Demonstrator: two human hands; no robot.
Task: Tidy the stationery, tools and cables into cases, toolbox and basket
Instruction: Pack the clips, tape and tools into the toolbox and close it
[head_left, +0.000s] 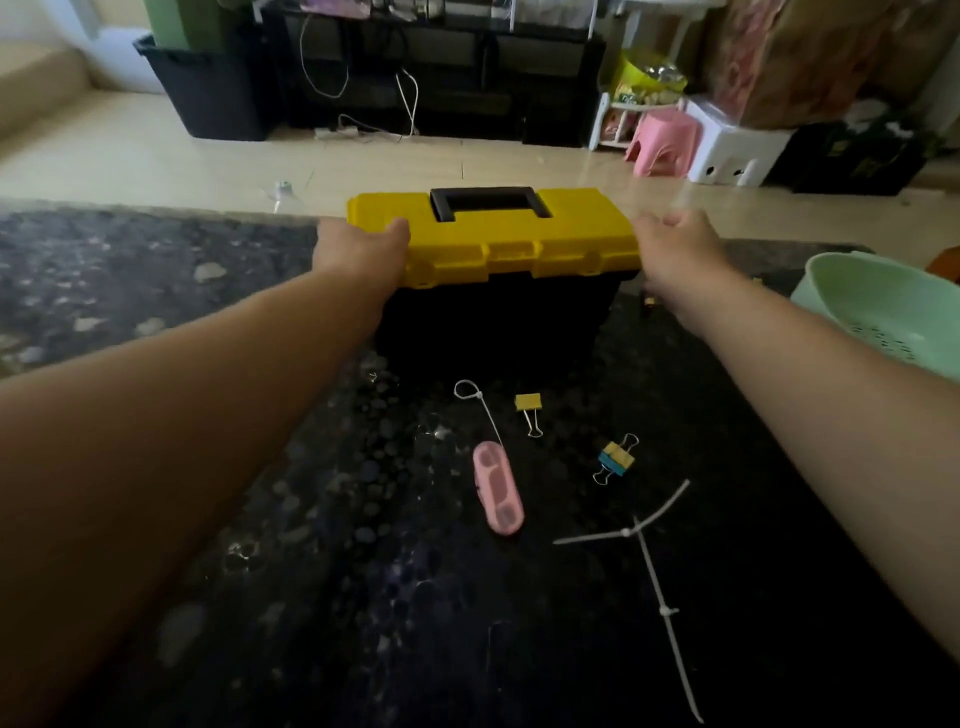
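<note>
— Progress?
— Early. On the mottled dark table (156, 291), the toolbox (493, 244) stands at the far edge, its glossy yellow lid down on a black body. A perforated green basket (852, 291) is at the right. The left hand (358, 249) grips the lid end. The right hand (675, 244) is blurred, so its hold is undeterminable.
— Outstanding?
— An oval pink case (497, 493), thin white cable ties (626, 531) and two binder clips (616, 460) lie loose in front.

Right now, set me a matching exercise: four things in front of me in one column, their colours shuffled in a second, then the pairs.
Things:
1. toolbox lid
2. basket
3. oval case
4. long cable tie

Colours:
A. white
B. pink
C. yellow
D. pale green

Pairs: 1-C, 2-D, 3-B, 4-A.
</note>
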